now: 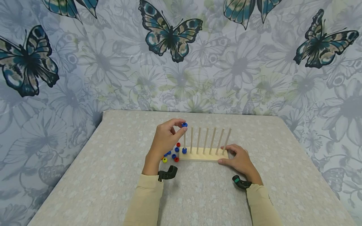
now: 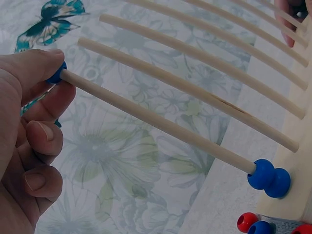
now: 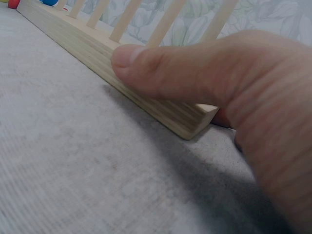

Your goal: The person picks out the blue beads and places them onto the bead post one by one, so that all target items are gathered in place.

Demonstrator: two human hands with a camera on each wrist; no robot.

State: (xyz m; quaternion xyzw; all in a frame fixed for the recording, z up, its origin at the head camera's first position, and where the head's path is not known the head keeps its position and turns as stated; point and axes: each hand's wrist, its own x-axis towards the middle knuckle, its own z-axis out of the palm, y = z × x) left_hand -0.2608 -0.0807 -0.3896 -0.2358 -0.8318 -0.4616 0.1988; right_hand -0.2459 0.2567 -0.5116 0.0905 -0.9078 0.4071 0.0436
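A light wooden base [image 1: 203,156] carries a row of several upright pegs. My left hand [image 1: 165,135] pinches a blue bead [image 2: 57,72] between thumb and index finger at the top of the leftmost peg [image 2: 161,120]; the peg's tip is hidden in the bead and fingers. At the foot of that peg sit two blue beads [image 2: 270,179], one on the other. My right hand [image 1: 237,158] grips the right end of the base, its thumb [image 3: 151,70] along the front side and its fingers behind. The other pegs hold no beads.
Loose beads lie on the cloth-covered table [image 1: 198,194] just left of the base: a yellow bead [image 1: 165,160], red beads [image 1: 176,159] and several blue beads [image 1: 173,156]. Behind the table hangs a butterfly-patterned cloth [image 1: 175,84].
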